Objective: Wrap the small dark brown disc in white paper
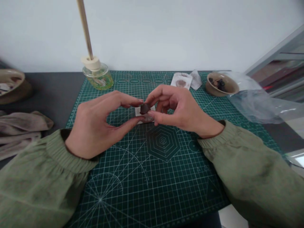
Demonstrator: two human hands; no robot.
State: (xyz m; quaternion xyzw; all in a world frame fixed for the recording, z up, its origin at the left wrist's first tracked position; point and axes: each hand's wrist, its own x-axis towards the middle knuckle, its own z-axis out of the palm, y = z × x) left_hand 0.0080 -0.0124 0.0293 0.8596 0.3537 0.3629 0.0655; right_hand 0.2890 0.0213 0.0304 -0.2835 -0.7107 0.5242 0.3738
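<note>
**"What do the hands have right now?"**

"A dark lump [144, 109], held up over the middle of the green cutting mat [152, 190]. The left hand [93, 125] and the right hand [174, 109] are both closed to a pinch around it, thumbs below and forefingers above. The view is a bit soft, so I can't say for sure which hand bears more of it."

**"What's underneath?"**

"A white paper [138, 111] lies on the mat just below the fingers, mostly hidden by them."

**"How far along do things look?"**

"One lump is in the hands, and more dark pieces [220, 84] are left in a brown bowl [211, 90] at the far right of the mat. A clear plastic bag [256, 104] spreads out just right of that bowl."

**"Anything else close by?"**

"Near the far edge of the mat there's a paper square [180, 79] with a brown smear, touching a crumpled tissue [196, 79]. At the far left stands a glass bottle [98, 77] with a wooden stick [85, 28] in its cap. Off the mat, on the dark tabletop [52, 95], a second bowl [11, 84] sits at the far left and a folded cloth [19, 129] lies nearer."
</note>
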